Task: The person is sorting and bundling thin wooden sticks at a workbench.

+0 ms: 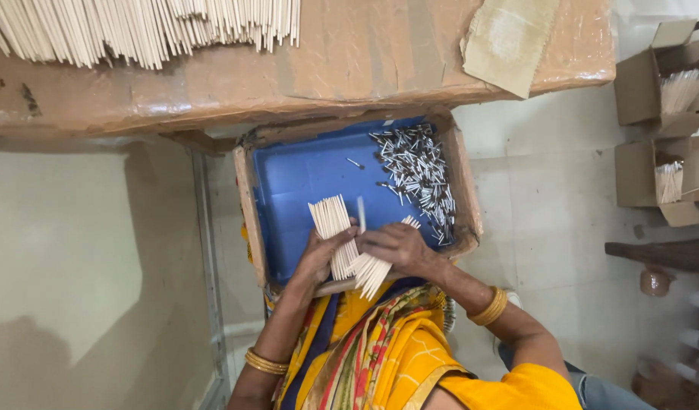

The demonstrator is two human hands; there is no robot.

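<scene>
A blue-lined cardboard tray [296, 182] rests on my lap. My left hand [319, 254] grips a bundle of thin white sticks [333, 220] that fans up over the tray. My right hand [399, 247] holds a second, smaller bunch of white sticks [372, 273] pointing down toward my lap, and one single stick [361, 214] stands up between the two hands. A heap of small dark and silver metal tips [418, 178] lies in the tray's far right corner.
A brown table [349, 61] wrapped in plastic film stands ahead, with a big pile of white sticks [137, 26] at its far left. Open cardboard boxes [661, 114] holding more sticks sit on the tiled floor at the right.
</scene>
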